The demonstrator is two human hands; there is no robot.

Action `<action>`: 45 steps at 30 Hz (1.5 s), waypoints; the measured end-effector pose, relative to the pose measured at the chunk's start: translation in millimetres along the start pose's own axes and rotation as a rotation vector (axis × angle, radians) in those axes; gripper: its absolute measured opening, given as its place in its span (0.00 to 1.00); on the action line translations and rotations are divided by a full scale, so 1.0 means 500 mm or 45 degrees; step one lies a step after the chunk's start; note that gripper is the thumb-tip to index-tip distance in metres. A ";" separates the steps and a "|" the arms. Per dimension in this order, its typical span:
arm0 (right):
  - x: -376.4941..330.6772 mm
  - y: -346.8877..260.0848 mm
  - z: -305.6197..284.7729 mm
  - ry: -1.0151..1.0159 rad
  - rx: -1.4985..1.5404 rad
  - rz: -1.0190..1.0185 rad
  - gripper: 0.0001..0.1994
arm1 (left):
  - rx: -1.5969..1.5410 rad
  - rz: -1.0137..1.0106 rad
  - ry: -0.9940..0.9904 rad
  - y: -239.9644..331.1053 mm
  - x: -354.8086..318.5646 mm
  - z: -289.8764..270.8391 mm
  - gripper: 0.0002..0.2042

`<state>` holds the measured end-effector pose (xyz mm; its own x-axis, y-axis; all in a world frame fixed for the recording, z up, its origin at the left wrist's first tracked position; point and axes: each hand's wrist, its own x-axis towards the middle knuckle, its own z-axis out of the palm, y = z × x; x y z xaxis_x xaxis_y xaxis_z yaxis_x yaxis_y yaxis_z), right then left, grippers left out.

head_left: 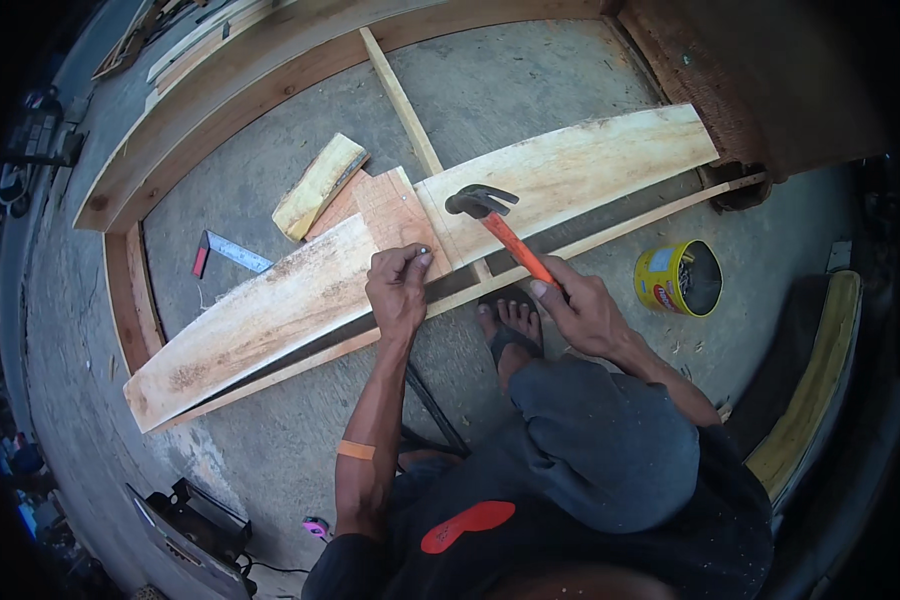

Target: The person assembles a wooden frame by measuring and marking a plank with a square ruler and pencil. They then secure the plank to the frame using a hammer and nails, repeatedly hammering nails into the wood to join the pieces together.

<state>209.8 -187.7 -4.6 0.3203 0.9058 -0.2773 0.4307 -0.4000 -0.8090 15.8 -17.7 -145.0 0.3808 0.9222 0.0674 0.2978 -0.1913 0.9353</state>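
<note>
My left hand (398,290) pinches a small nail (425,251), with only its head showing above the fingertips. The nail is over a short reddish joining board (398,208), which lies across where two long pale boards meet. The left board (260,315) runs toward the lower left, and the right board (590,160) toward the upper right. In my right hand (588,318) is a claw hammer (513,243), gripped by its orange handle. Its dark head hangs above the right board, up and to the right of the nail, apart from it.
A wooden frame (240,115) surrounds the boards, with a thin strip (345,345) along its near side. An offcut (320,188) and a try square (232,250) lie inside. A yellow can (658,278) stands right; a black machine (195,535) and pink tape measure (316,527) sit lower left.
</note>
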 end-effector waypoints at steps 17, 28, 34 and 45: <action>0.013 0.023 0.009 -0.025 -0.397 -0.500 0.21 | 0.103 0.249 0.090 0.013 0.004 0.012 0.06; 0.013 -0.010 -0.012 -0.037 -0.451 -0.286 0.14 | 0.463 0.476 -0.057 0.022 -0.012 -0.046 0.23; 0.012 -0.008 0.009 0.002 -0.304 -0.221 0.13 | 0.308 0.389 -0.139 0.019 0.000 -0.018 0.18; 0.020 -0.010 -0.014 -0.016 -0.544 -0.347 0.12 | 0.510 0.411 -0.191 0.020 -0.005 -0.027 0.31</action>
<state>216.6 -177.7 0.1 0.1388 0.9859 -0.0937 0.8050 -0.1675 -0.5692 5.9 -17.2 -131.0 0.6203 0.7426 0.2523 0.4444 -0.5979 0.6671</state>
